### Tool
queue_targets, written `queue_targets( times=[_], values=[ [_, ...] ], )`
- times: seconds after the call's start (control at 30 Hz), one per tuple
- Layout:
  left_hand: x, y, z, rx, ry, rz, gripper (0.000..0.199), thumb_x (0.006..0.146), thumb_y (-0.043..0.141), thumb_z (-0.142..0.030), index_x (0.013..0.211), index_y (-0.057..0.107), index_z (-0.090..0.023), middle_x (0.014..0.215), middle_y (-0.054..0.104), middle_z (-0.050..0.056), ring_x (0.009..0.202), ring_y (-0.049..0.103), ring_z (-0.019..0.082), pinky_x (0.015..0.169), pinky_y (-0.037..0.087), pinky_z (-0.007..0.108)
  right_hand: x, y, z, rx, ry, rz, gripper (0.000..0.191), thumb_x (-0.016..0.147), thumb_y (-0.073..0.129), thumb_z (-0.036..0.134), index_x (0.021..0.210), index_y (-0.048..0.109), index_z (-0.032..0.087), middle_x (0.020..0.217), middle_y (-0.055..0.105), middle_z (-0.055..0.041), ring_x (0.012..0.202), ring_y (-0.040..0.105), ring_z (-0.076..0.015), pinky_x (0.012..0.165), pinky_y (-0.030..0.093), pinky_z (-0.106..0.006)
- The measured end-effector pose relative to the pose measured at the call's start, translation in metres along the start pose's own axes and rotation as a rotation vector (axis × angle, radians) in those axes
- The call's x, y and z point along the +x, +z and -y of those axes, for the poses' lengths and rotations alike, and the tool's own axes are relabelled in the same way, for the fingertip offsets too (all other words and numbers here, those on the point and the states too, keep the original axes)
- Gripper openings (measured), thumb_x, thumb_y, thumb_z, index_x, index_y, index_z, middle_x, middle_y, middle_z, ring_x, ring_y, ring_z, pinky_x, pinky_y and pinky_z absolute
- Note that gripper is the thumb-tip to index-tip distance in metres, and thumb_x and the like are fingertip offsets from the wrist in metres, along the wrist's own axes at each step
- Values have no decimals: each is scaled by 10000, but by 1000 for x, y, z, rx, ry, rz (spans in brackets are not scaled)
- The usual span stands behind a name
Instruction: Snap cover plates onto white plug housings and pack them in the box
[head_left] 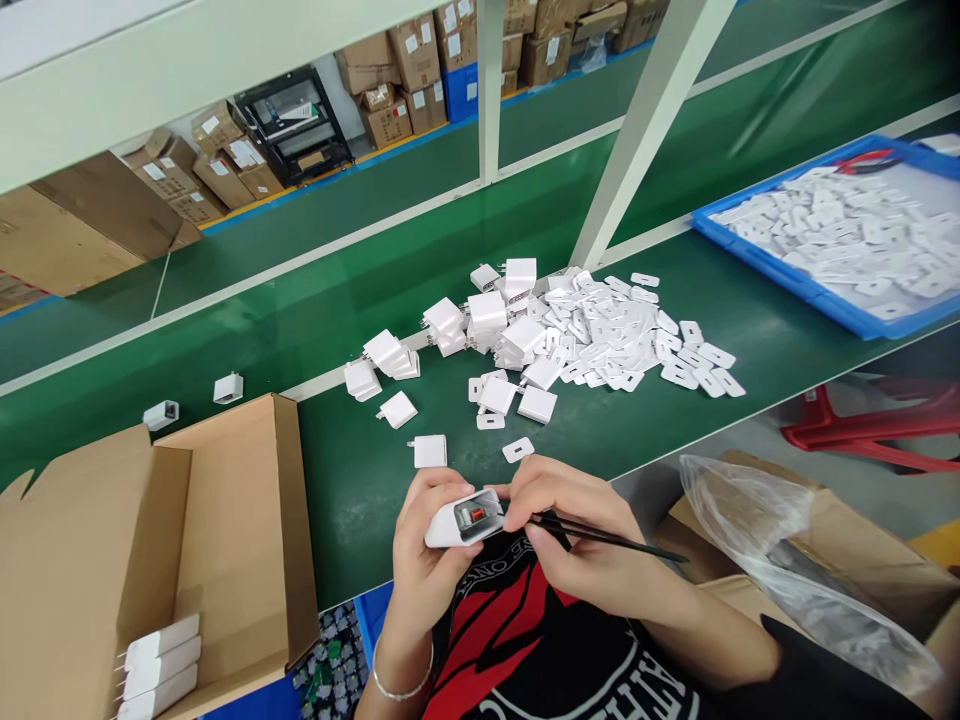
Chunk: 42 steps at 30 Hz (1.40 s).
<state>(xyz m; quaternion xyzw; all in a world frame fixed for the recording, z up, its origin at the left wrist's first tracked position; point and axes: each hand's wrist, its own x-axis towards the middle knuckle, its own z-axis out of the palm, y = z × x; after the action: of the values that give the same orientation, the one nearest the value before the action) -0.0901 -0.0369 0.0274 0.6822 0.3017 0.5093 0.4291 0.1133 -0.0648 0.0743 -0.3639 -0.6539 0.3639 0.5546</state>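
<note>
My left hand (429, 545) holds a white charger housing (448, 522) between fingers and thumb, its open end showing a small circuit board with a red part. My right hand (574, 530) is closed around thin black tweezers (626, 541), its fingertips at the open end of the housing. Just beyond my hands on the green bench lie a charger (430, 451) with prongs and a flat white cover plate (518, 450) with a slot. Farther back are piled chargers (487, 312) and a heap of cover plates (611, 330).
An open cardboard box (289, 540) at the left holds several chargers. A blue tray (795, 285) of cover plates and red-handled pliers stands at the right. Two chargers lie beyond the box. A slanted post (649, 130) rises behind the heap. Below right is a plastic-lined carton (847, 545).
</note>
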Motion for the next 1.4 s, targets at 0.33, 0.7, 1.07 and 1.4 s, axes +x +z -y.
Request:
queue_targets(
  times=[0.33, 0.7, 1.07, 1.4],
  values=[
    [1, 1, 2, 23, 6, 4, 295, 987, 688, -419, 1263, 682, -314, 1139, 634, 74, 1039, 623, 241, 808, 548, 337, 1, -5, -4, 154, -1, -72, 208, 954, 574, 126, 952, 746, 244, 789, 595, -25, 741, 577, -174, 822, 639, -398],
    [3, 2, 6, 88, 20, 37, 297, 983, 699, -371, 1276, 690, -323, 1156, 688, 70, 1063, 648, 256, 902, 542, 391, 8, -4, -5, -45, 6, -17, 196, 922, 570, 108, 863, 702, 240, 782, 651, -21, 751, 652, -181, 707, 574, -328],
    [-21, -14, 31, 61, -432, -259, 313, 923, 766, -448, 1144, 740, -229, 1046, 752, 56, 817, 676, 182, 730, 529, 275, -36, -103, -95, -1023, 375, -178, 117, 910, 555, 153, 929, 660, 202, 929, 638, -86, 880, 616, -272, 735, 480, -378],
    [-26, -2, 56, -255, -541, -268, 414, 1026, 586, -543, 1249, 617, -195, 857, 682, 11, 704, 531, 133, 778, 465, 276, -37, -85, -126, -1055, 320, -175, 322, 954, 544, 163, 1259, 647, 177, 1128, 631, -126, 983, 687, -282, 788, 571, -380]
  ],
)
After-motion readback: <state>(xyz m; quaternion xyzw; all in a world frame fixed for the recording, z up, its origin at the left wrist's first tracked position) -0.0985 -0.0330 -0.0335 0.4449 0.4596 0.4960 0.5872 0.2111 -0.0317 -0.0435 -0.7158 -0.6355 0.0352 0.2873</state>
